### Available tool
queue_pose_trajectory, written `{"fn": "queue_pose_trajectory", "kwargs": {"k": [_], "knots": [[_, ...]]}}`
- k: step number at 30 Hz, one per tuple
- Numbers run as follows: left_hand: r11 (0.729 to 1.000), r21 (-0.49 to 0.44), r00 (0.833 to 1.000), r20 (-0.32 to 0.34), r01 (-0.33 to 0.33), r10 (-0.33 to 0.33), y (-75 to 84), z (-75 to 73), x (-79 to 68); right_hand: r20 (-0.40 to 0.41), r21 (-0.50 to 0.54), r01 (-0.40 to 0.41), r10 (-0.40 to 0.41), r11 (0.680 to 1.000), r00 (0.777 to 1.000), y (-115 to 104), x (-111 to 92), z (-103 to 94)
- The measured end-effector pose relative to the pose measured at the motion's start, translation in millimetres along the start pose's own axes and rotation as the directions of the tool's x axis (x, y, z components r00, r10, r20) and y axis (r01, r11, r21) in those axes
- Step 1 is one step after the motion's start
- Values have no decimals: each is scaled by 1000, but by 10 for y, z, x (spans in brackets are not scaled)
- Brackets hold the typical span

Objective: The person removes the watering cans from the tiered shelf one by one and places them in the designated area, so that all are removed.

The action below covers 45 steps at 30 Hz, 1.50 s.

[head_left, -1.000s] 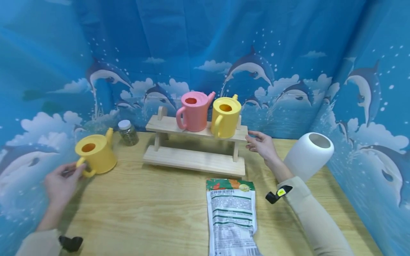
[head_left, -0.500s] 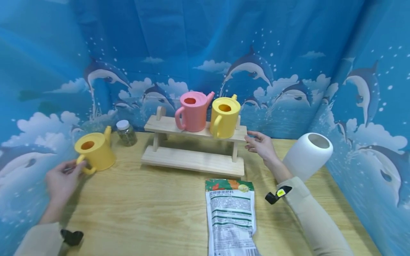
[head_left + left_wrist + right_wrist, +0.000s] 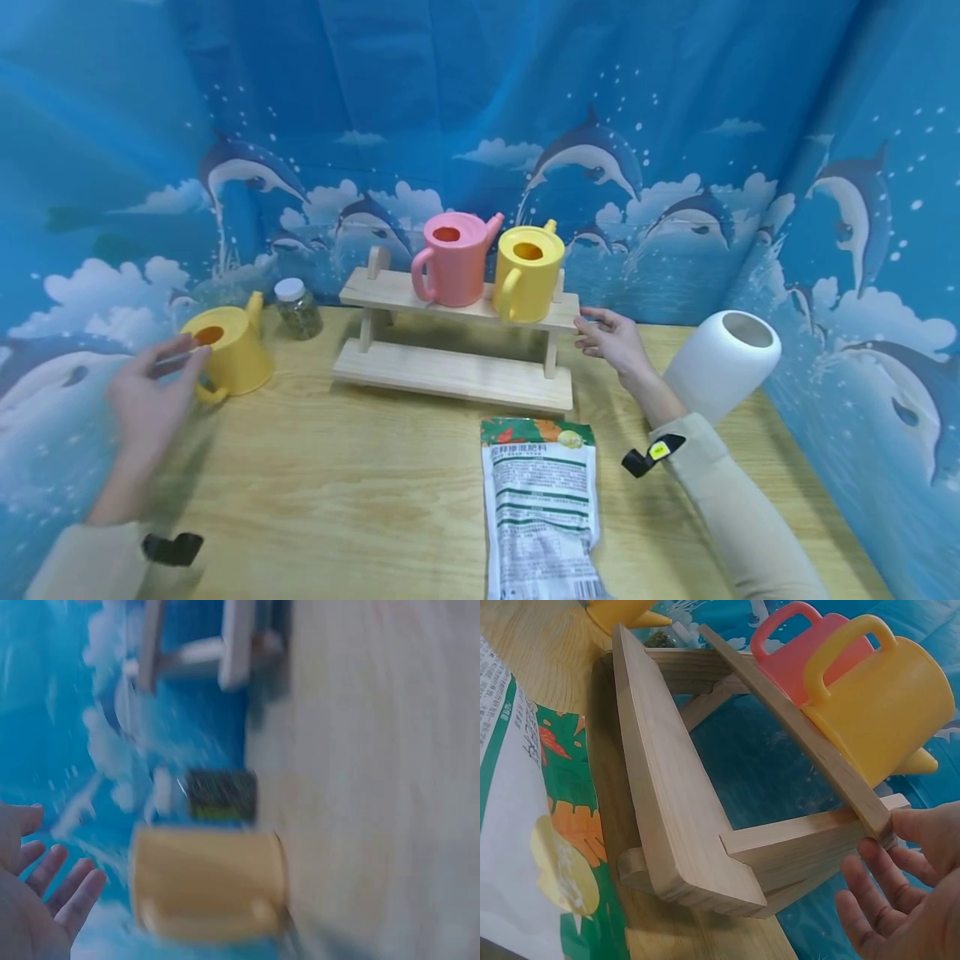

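Head view, two hands (image 3: 150, 408) (right (image 3: 618, 346) pinching shelf (image 3: 450, 372)), three watering cans (image 3: 459, 271)

Right of your left hand (image 3: 152, 392): a watering can (image 3: 247, 362), a jar (image 3: 299, 315) behind it. Between both hands: a stand (image 3: 450, 372), touched by your right hand (image 3: 615, 343), with a second can (image 3: 461, 273) and, right of that, a third can (image 3: 532, 287) on top; before the stand, a pouch (image 3: 540, 508). Right of that hand: a vase (image 3: 716, 375).

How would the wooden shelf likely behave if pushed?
The wooden shelf should stay stiff, being thick planks. It may feel top-heavy: a pink watering can and a yellow watering can stand on top. A sharp push could slide them off; no front lip shows.
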State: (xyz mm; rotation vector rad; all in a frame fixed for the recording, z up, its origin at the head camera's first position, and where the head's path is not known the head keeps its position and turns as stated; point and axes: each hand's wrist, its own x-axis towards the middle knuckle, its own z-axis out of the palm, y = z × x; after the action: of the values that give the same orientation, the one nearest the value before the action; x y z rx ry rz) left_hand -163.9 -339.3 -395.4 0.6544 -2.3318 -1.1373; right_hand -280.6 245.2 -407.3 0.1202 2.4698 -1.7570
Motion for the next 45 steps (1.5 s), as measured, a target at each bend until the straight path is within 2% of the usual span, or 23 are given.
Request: {"fn": "queue_pose_trajectory", "kwargs": {"k": [2,4,7,10,12,14,17,22,26,29,38,45], "knots": [[992,-84,996,-4,-91,91,147,65,-23,0,3,2,-2,1000,1000,-9,7,11],[970,-165,984,-17,-176,176,301,172,-47,4,8,5,-5,1000,1000,-16,14,20],[937,-243,966,-3,-251,257,530,366,-93,14,14,13,-13,1000,1000,-17,16,16],[915,-285,945,74,-286,319,746,612,-138,2,9,14,-14,1000,1000,-5,-2,-21],[897,-310,924,118,-314,364,867,771,-162,1,3,12,-12,1000,1000,5,-11,-41],[876,-339,901,146,-342,408,972,917,-169,4,-3,10,-10,1000,1000,5,-12,-38],[854,-373,876,174,-364,450,1115,1102,-161,18,-5,12,-12,1000,1000,0,2,-14],[851,-396,850,254,-344,461,1367,1383,-150,2,-6,6,-6,1000,1000,-7,1,3],[856,-421,838,312,-300,448,1521,1567,-151,-2,-5,-1,1,1000,1000,-8,-11,1],[859,-421,830,335,-292,447,1586,1671,-153,-5,-8,-4,4,1000,1000,-2,-6,6],[879,-404,835,367,-254,410,1732,1764,-185,12,-2,-13,13,1000,1000,-22,-11,-10],[889,-385,822,402,-247,403,1808,1755,-155,16,6,-15,14,1000,1000,-31,-18,-15]]}}
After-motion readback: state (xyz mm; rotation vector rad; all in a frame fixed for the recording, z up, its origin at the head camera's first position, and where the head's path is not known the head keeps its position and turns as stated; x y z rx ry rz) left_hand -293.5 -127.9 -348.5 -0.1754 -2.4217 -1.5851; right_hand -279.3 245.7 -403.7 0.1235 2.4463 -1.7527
